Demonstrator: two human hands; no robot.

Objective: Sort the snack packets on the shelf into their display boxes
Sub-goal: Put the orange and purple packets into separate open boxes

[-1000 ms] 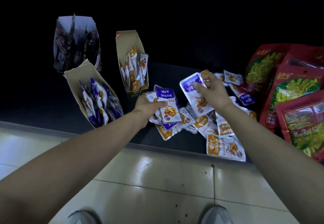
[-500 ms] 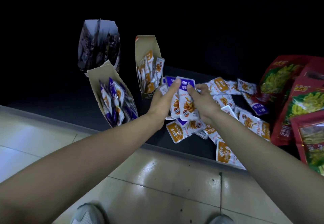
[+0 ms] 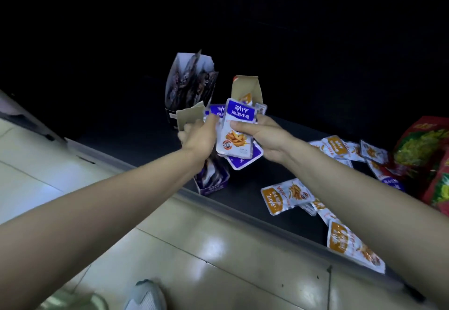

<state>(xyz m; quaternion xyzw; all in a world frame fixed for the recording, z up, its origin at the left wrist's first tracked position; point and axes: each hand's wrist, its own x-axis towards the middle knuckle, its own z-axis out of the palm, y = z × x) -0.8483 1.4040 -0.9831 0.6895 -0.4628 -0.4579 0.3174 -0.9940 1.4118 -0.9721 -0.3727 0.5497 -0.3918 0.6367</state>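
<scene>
Grasping fanned purple packets (image 3: 237,130) with left hand (image 3: 199,138) and right hand (image 3: 263,134), frame centre; could spill beside purple box (image 3: 212,181) below

I see a glossy cream tiled floor (image 3: 218,249) with dark grout lines and soft white patches of reflected light. The shelf (image 3: 245,183) is low and black-topped, and its grey front lip (image 3: 245,217) runs diagonally along the tiles. Everything behind and above it is unlit black, with no wall detail readable.
</scene>
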